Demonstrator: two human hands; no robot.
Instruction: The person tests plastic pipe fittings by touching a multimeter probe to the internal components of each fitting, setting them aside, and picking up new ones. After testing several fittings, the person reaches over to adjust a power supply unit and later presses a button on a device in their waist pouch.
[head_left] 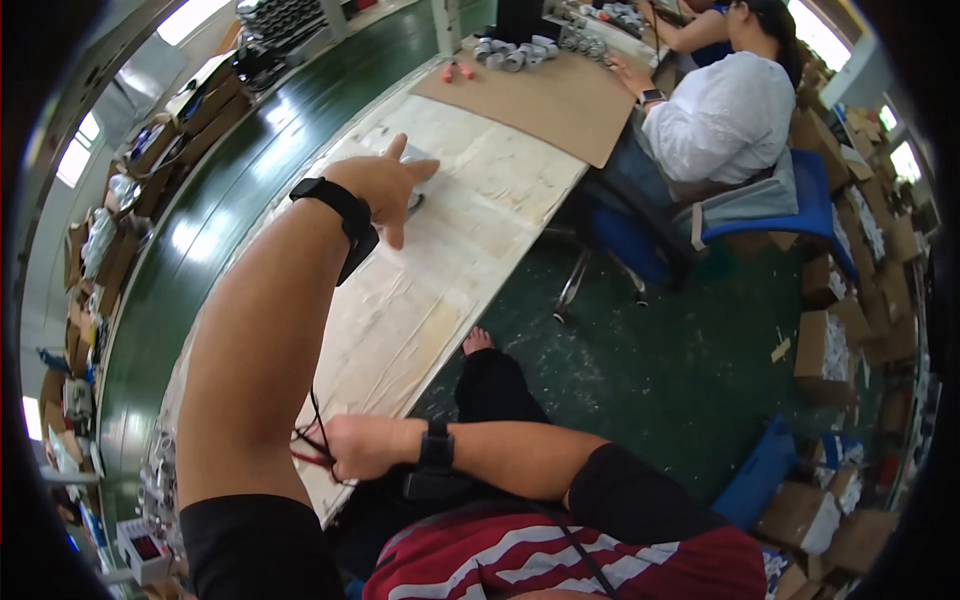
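Note:
My left hand (385, 188) is stretched far out over the pale worktable (400, 340), its fingers spread and nothing gripped in them. Just beyond its fingers, and partly hidden by them, lies a small whitish-grey piece (414, 200) whose kind I cannot make out. Close to my body, at the table's near edge, my right hand (362, 447) is closed around a thin red and black thing (312, 457). Its kind does not show clearly; a thin black cord or strand loops up beside it. Dark bands with small boxes sit on both my wrists.
A brown board (545, 105) covers the table's far end, with grey round fittings (515, 53) and small red pieces (457, 72) on it. A person in white (715, 115) sits there on a blue chair (810, 200). Cardboard boxes (825, 350) line the right side.

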